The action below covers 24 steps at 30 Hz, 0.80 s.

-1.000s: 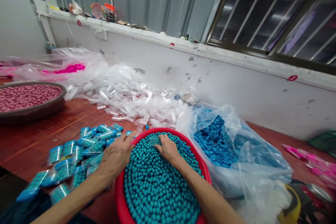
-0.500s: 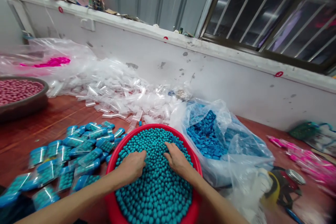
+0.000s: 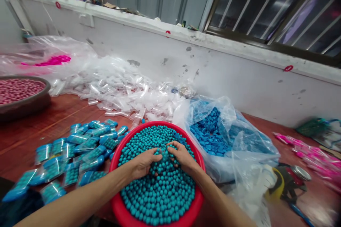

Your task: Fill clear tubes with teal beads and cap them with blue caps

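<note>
Red basin (image 3: 198, 195) stands on the desk (image 3: 64, 108), near middle, mouth up; its outline runs longer near to far. Teal beads (image 3: 157, 198) fill it. A clear piece (image 3: 164, 155) shows among beads between the two hands, above the basin's middle; its long axis cannot be read against them. Left hand (image 3: 145, 163): half-curled, thumb pointing right, fingers lower, at the beads. Right hand (image 3: 182, 156): fingers bent leftward, partly open. Cannot tell which hand grips the clear piece. Forearms converge from near left and near right. Filled packs (image 3: 92, 154) lie left of the basin, axes mixed; the nearest-left one points its blue end near-left. Blue bag (image 3: 239, 145) sits right.
</note>
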Available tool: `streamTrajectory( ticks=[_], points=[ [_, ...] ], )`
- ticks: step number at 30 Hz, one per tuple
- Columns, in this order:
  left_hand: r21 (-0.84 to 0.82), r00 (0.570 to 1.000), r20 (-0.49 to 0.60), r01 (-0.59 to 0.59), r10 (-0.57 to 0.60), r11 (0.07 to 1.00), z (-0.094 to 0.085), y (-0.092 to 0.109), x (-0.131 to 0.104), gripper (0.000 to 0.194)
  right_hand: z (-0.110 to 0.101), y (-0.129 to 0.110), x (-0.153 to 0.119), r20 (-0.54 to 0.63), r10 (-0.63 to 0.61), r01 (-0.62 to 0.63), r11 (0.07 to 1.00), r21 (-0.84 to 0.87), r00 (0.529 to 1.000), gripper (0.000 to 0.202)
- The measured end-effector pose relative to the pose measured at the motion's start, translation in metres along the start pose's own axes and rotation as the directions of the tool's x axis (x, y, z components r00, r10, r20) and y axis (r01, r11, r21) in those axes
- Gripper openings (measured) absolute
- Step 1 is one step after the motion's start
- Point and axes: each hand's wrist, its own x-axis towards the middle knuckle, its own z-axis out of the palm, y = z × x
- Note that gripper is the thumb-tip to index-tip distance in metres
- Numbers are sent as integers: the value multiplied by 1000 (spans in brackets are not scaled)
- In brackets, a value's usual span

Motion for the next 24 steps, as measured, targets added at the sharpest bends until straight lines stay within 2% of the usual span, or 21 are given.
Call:
streamTrajectory(
  ticks=[2,4,6,8,10,12,14,17,20,22,24],
  points=[
    [-179,998,48,-35,44,983,-3,2,-6,34,1,1,-6,-2,15,-15,999,36,1000,19],
    [-272,997,47,-46,61,961,-4,3,-10,32,3,1,-12,-10,-30,30,1000,-2,999,17],
    [-240,999,-12,-49,47,970,-4,4,-13,31,3,-2,-20,15,-177,177,973,-151,984,15],
    [-164,992,-94,-99,84,981,-2,6,-17,29,1,-7,-29,76,-301,308,880,-361,951,19],
    [-80,973,-163,-175,161,981,0,9,-20,26,-1,-14,-35,60,-316,298,791,-534,947,27],
    [-21,956,-199,-225,216,974,2,10,-22,23,-2,-20,-39,-43,-330,237,755,-612,943,32],
    [-3,954,-197,-231,226,973,3,10,-22,23,0,-24,-39,-71,-413,296,752,-589,908,33],
    [-11,967,-150,-208,204,978,4,8,-23,27,4,-25,-38,39,-507,476,778,-411,861,28],
    [-13,986,-83,-147,145,989,5,8,-26,27,4,-22,-38,89,-439,445,850,-283,894,14],
    [53,989,-61,-133,136,990,5,9,-28,28,0,-19,-40,121,-380,399,873,-281,917,6],
    [127,986,-76,-137,147,982,5,10,-29,28,-5,-17,-42,149,-349,378,875,-303,925,10]
  ],
)
